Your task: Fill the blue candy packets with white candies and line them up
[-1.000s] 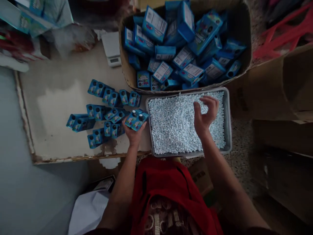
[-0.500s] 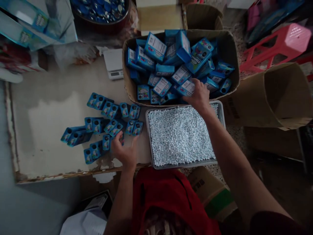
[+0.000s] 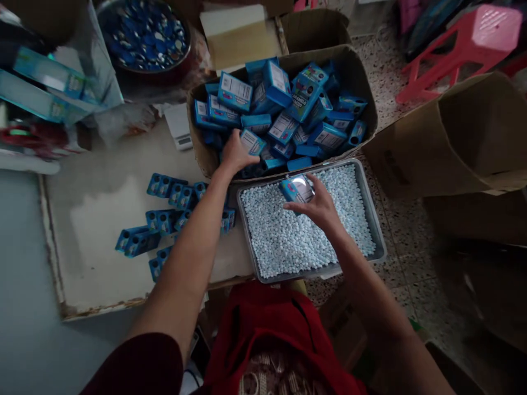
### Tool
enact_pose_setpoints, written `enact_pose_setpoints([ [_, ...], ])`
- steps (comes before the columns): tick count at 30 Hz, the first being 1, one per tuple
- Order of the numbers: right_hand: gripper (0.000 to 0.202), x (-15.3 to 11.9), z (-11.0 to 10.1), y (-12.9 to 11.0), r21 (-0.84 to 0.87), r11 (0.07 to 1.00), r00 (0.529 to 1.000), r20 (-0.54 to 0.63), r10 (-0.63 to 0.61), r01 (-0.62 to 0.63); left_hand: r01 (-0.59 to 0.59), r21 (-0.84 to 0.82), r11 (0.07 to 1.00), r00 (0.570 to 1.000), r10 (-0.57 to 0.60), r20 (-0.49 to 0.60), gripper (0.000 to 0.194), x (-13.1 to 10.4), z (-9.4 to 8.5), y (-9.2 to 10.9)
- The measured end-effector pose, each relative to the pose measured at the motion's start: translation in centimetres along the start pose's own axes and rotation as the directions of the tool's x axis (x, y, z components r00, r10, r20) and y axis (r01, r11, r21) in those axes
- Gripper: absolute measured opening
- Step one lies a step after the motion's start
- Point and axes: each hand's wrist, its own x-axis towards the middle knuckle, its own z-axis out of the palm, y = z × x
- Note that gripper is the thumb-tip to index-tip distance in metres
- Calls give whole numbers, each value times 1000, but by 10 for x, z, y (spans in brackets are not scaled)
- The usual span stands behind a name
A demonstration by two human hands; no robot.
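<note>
My right hand [image 3: 319, 206] holds a small blue candy box [image 3: 297, 189] over a clear plastic tray [image 3: 382, 253] filled with small pale blue and white candies [image 3: 307, 236]. Reaching into the cardboard box [image 3: 364, 71], my left hand [image 3: 239, 154] has its thumb and fingers around another blue candy box [image 3: 252, 141]. Many more such boxes lie in a jumble there. On the table, to the left of the tray, stand several blue boxes [image 3: 142, 241] with round dark holes in their ends; my left forearm hides part of that group.
A white digital scale [image 3: 181, 126] sits left of the cardboard box. Behind is a bowl [image 3: 187, 41] of blue and silver wrapped pieces. To the right are an open carton [image 3: 411, 148] and a red plastic stool [image 3: 494, 30]. The worn table [image 3: 90, 263] ends at the front.
My right hand has lifted a candy box from the cardboard box and drawn it back over the tray. My left hand has gone from the boxes on the table up into the cardboard box.
</note>
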Motion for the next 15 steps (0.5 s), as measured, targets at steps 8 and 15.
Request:
enact_pose_setpoints([
  [8, 59, -35, 23, 1, 664, 588, 885, 315, 341, -463, -130, -447, 885, 986, 67, -153, 85, -170, -52, 43],
  [15, 21, -37, 39, 2, 764, 319, 767, 335, 547, -561, 51, -643, 764, 996, 11, 92, 97, -236, -21, 56],
])
